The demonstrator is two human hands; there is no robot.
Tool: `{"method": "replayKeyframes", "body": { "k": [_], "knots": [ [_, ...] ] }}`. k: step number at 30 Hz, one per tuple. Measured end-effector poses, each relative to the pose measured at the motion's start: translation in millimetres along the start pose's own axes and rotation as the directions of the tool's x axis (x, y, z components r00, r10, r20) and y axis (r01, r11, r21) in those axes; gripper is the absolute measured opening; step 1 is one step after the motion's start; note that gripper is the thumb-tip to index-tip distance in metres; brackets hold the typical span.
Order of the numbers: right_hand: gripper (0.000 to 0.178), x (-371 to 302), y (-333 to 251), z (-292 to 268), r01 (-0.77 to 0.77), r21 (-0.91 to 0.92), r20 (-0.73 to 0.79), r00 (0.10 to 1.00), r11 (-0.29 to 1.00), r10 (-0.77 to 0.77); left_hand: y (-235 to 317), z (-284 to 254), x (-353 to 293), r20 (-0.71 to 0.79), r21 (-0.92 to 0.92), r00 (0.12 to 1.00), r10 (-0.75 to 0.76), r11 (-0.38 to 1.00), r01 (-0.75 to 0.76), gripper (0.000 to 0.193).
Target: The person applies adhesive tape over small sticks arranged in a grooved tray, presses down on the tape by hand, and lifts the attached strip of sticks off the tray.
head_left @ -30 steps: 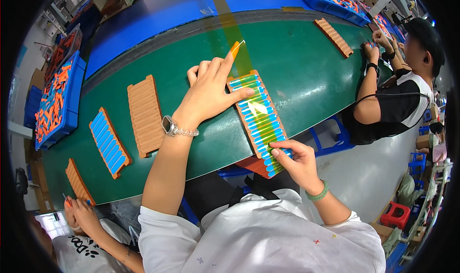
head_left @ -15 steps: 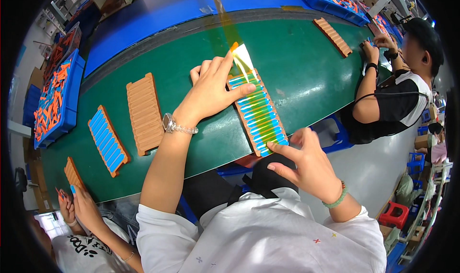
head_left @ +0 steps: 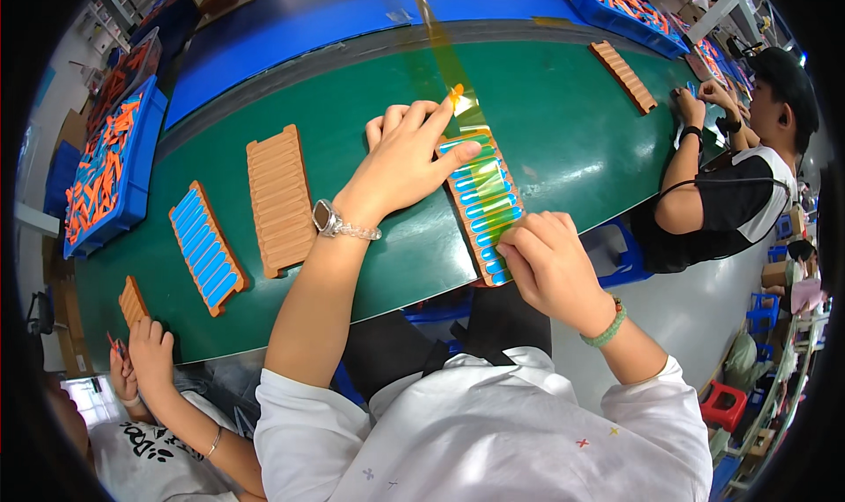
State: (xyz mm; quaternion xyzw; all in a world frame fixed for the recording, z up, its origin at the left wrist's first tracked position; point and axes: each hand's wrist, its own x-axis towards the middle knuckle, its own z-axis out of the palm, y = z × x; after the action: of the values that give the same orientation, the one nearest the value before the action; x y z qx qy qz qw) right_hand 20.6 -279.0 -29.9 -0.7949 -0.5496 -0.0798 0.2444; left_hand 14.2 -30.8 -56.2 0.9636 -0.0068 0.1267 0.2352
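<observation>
A brown grooved tray (head_left: 467, 223), filled with a row of blue strip pieces (head_left: 494, 268), lies at the table's near edge. Yellowish clear tape (head_left: 495, 185) runs lengthwise over it, stretching away past its far end. With fingers spread, my left hand (head_left: 409, 163) rests its thumb on the tape at the tray's far end. Its index fingertip, where something small and orange (head_left: 457, 91) shows, touches the tape farther out. My right hand (head_left: 550, 260) has its fingers closed on the tape near the tray's near end; the fingers partly hide the grip.
Left of me lie an unfilled brown tray (head_left: 280, 201) and another tray (head_left: 209, 248) with blue pieces. Blue bins (head_left: 141, 163) of orange and blue pieces stand at far left and far right. Co-workers sit on both sides; another tray (head_left: 623, 77) lies far right.
My right hand has gone from spread fingers on the tray's near end to a closed pinch on the tape. The near slots now show without tape. A white glare patch by my left index has shrunk.
</observation>
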Motion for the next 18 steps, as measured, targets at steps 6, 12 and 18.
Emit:
{"method": "replayKeyframes", "body": {
  "k": [6, 12, 18],
  "knots": [
    [0.007, 17, 10, 9, -0.007, 0.017, -0.044, 0.999, 1.000, 0.008, 3, 1, -4, 0.005, 0.049, 1.000, -0.003, 0.999, 0.003, 0.064],
    [0.003, 41, 22, 19, -0.012, 0.031, -0.054, 0.998, 0.999, 0.014, -2, 0, -5, -0.046, 0.015, 0.999, 0.013, 1.000, -0.012, 0.044],
    [0.004, 69, 40, 30, 0.003, 0.026, -0.078, 0.997, 1.000, -0.001, -8, 0, -5, -0.051, 0.143, 0.999, 0.007, 0.990, 0.001, 0.044]
  ]
}}
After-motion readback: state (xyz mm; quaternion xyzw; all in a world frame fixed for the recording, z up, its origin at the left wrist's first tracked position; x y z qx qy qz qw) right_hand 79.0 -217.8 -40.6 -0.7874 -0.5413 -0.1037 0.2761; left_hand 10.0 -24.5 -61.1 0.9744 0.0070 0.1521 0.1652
